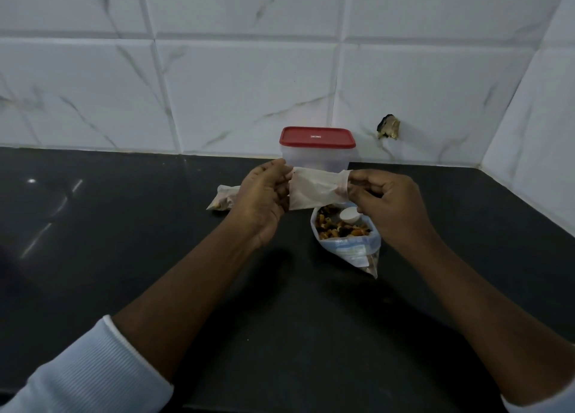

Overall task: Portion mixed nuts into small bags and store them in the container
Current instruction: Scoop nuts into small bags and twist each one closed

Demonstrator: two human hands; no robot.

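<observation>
A small clear empty bag (314,188) is held up above the black counter between both hands. My left hand (264,194) pinches its left edge and my right hand (389,204) pinches its right edge. Below it, a large open bag of mixed nuts (342,229) sits on the counter with a white scoop (350,215) resting in the nuts. A clear container with a red lid (317,137) stands shut against the wall behind the hands. A small bag with nuts in it (222,199) lies left of my left hand, partly hidden.
The black counter (124,241) runs from the left to the right corner wall. White marble tiles (217,85) back it, with a chipped hole (389,126) right of the container.
</observation>
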